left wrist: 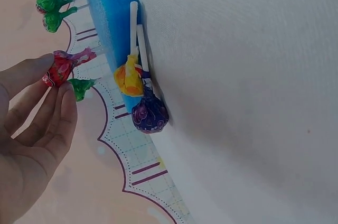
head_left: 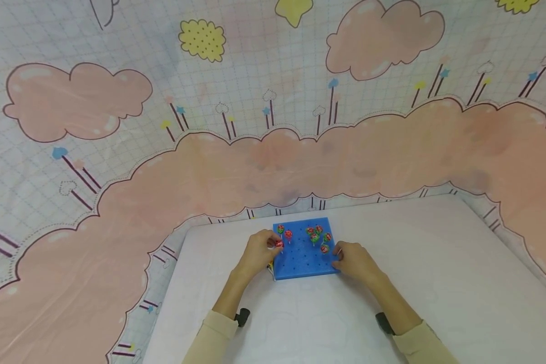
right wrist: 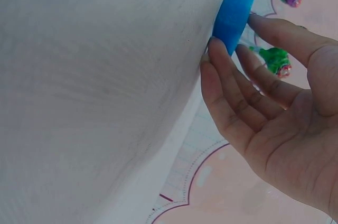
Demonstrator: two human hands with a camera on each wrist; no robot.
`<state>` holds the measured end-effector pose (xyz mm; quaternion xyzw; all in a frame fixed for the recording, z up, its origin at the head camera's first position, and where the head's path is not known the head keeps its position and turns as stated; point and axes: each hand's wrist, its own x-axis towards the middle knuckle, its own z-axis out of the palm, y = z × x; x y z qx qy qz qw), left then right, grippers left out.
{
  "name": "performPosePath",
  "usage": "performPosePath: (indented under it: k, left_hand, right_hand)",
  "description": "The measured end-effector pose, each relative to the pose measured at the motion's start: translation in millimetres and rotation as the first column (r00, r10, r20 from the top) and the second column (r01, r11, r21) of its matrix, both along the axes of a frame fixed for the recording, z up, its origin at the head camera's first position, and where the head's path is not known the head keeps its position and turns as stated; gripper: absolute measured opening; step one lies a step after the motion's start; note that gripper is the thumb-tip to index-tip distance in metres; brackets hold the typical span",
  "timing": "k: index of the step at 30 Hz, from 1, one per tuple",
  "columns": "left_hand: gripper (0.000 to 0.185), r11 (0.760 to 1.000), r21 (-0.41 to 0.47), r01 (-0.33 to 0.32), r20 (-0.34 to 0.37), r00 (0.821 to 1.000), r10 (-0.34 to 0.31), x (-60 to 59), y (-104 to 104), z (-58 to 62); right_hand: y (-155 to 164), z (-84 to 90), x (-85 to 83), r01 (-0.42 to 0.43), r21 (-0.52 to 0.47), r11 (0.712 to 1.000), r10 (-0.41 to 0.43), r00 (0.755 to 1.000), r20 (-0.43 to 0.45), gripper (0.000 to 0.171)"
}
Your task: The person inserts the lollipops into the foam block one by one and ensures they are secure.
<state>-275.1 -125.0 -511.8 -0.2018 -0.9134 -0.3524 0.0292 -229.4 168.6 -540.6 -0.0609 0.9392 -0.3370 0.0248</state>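
Note:
My left hand (head_left: 256, 251) pinches a red-wrapped lollipop (left wrist: 59, 70) by its head, thumb against fingertips, above the left part of a blue foam board (head_left: 300, 260). The lollipop's stick points down at the board; whether its tip is in a hole is hard to tell. My right hand (head_left: 357, 260) holds the board's right edge, with the thumb at the top face and fingers against the side. More lollipops stand upright in the board: a red one (head_left: 288, 234) and a green one (head_left: 280, 228) at the left, several (head_left: 315, 236) at the right.
A yellow lollipop (left wrist: 129, 78) and a purple lollipop (left wrist: 150, 115) lie on the table against the board's left side. Rows of small holes dot the board. The white table (head_left: 437, 283) lies around it, with a cloud-patterned cloth (head_left: 255, 167) behind.

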Motion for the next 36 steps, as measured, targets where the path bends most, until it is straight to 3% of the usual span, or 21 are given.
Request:
performPosePath:
  k: [12, 20, 25, 30, 36]
  left_hand:
    - [0.014, 1.0, 0.009, -0.008, -0.005, 1.0, 0.008, -2.0, -1.2, 0.6]
    - [0.037, 0.998, 0.058, 0.004, 0.032, 0.999, -0.006, -1.5, -7.7, 2.0]
    - [0.029, 0.998, 0.06, -0.021, 0.013, 1.0, 0.02, -0.8, -14.4, 6.7]
    - [0.022, 0.996, -0.017, -0.086, -0.008, 0.996, 0.086, 0.3, -20.4, 9.3]
    - [0.021, 0.985, -0.145, -0.091, 0.065, 0.993, 0.101, 2.5, -26.3, 8.5]
  right_hand:
    - [0.4, 1.8, -0.1, -0.009, -0.005, 1.0, 0.009, 1.0, -0.008, 0.022]
    - [0.5, 0.4, 0.3, -0.005, -0.005, 1.0, 0.005, 1.0, 0.001, 0.022]
    - [0.1, 1.9, 1.8, -0.001, -0.007, 1.0, 0.001, 1.0, -0.001, 0.021]
    - [-0.3, 3.3, 2.2, -0.006, 0.0, 1.0, 0.006, 1.0, 0.002, 0.022]
    - [-1.0, 2.5, 1.8, -0.005, 0.004, 1.0, 0.005, 1.0, 0.007, 0.022]
